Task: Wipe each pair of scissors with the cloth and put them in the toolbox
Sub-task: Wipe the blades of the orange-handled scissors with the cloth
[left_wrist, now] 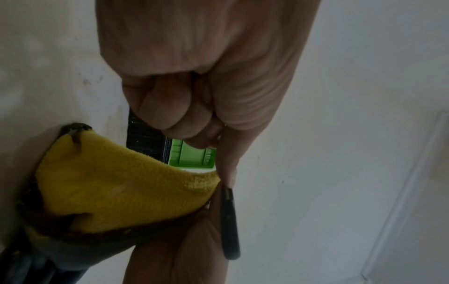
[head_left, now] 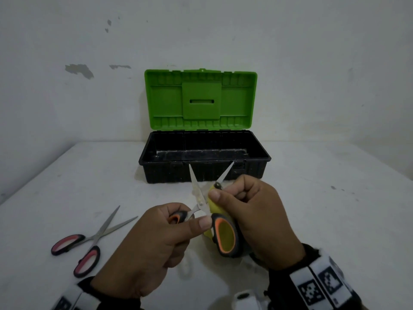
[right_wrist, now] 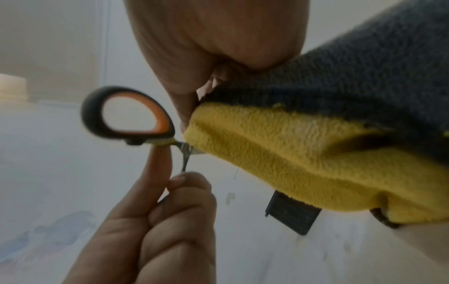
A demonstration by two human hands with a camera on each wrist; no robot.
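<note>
Orange-and-black scissors (head_left: 224, 233) are held up over the table with their blades spread wide. My left hand (head_left: 156, 240) grips the small handle loop (head_left: 176, 218), thumb tip near the large loop. My right hand (head_left: 257, 211) pinches a yellow-and-grey cloth (head_left: 213, 205) around one blade near the pivot. The right wrist view shows the cloth (right_wrist: 291, 146) folded over the blade beside a handle loop (right_wrist: 126, 115). In the left wrist view the cloth (left_wrist: 116, 182) bulges below my curled fingers. The toolbox (head_left: 204, 173), black with a green lid (head_left: 201, 99) raised, stands open just behind.
A second pair of scissors (head_left: 89, 240), pink-and-black handled, lies with blades apart on the white table (head_left: 324, 209) at the front left. A white wall rises close behind the toolbox. A small white object (head_left: 244, 298) sits at the near edge.
</note>
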